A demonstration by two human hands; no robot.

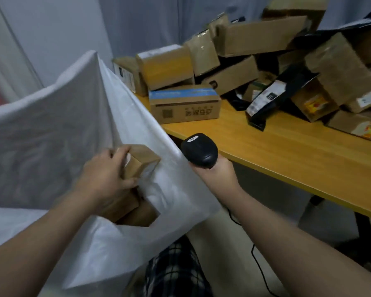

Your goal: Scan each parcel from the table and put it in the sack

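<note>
Left hand (103, 176): curled round a small box (141, 161); the thumb lies on its top edge and the fingers (128, 182) wrap its lower side.
Small box: brown cardboard, tilted, one corner jutting past the fingertips, held inside the mouth of the sack (51, 125).
Sack: white woven plastic, open at the top; its walls rise behind and to both sides of the left fingers.
Boxes in sack (137, 213): at least two brown ones, just below the left fingers, seen through the opening.
Right hand (216, 176): closed round the handle of the scanner (199, 150); the fingers themselves are hidden behind the handle.
Scanner: black, its head above the right knuckles, just beside the sack's near edge.
Cable (259, 264): black, trailing down below the right forearm.
Table (287, 151): yellow wood top, its front edge just beyond the right fingers.
Pile of parcels (255, 61): brown cartons heaped on the table, well beyond both hands.
Blue-taped box (184, 103): nearest carton of the heap, beyond the scanner head, flat on the table.
Black mailer (270, 97): leaning in the heap, white label showing.
Checked cloth (174, 269): the person's clothing, between the two forearms.
</note>
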